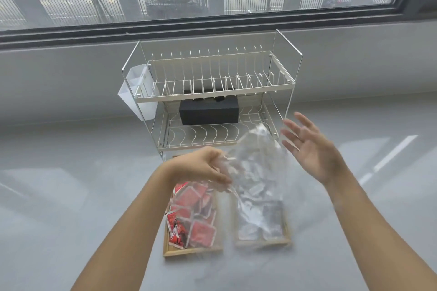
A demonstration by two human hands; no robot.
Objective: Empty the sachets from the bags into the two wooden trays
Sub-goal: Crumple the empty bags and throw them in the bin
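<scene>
Two wooden trays stand side by side on the grey counter. The left tray (pixel 192 251) holds several red sachets (pixel 197 215). The right tray (pixel 262 242) holds silver-grey sachets (pixel 260 220). My left hand (pixel 203 165) grips clear plastic bags (pixel 257 158) by their edge and holds them up over the trays; the bags are blurred. My right hand (pixel 309 146) is raised beside the bags on the right, fingers spread, palm facing left, holding nothing.
Behind the trays stands a two-tier white wire dish rack (pixel 212 94) with a black box (pixel 208 110) on its lower shelf and a white cup holder (pixel 137 92) on its left side. A window runs along the back wall.
</scene>
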